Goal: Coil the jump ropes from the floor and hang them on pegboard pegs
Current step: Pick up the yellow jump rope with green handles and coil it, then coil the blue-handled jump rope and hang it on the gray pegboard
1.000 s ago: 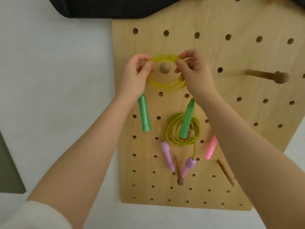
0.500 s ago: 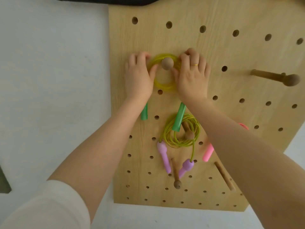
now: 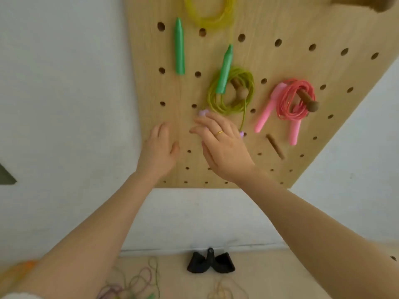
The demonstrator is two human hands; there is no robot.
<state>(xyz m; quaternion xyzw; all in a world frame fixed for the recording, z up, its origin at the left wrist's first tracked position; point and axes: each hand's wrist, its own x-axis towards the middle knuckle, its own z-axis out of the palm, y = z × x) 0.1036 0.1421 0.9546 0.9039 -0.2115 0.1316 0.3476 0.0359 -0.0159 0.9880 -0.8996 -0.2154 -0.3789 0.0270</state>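
A wooden pegboard (image 3: 269,24) leans on the white wall. A yellow rope coil (image 3: 210,16) hangs at its top, its two green handles (image 3: 179,46) dangling below. An olive-green coil (image 3: 231,91) with purple handles (image 3: 203,113) hangs on a middle peg. A pink rope (image 3: 295,102) with pink handles hangs on a peg to the right. My left hand (image 3: 158,149) and my right hand (image 3: 222,145) hover with relaxed fingers in front of the lower board, holding nothing. The right hand covers most of the purple handles. Loose ropes (image 3: 133,281) lie on the floor below.
A black object (image 3: 210,264) sits on the floor against the wall. A bare wooden peg (image 3: 275,146) sticks out low on the board. Another peg end (image 3: 380,3) shows at the top right. An orange blur (image 3: 19,270) lies at the lower left floor.
Both hands have let go of the yellow coil, which now hangs on its peg, and have dropped to the lower board. The view has tilted down to show the floor.
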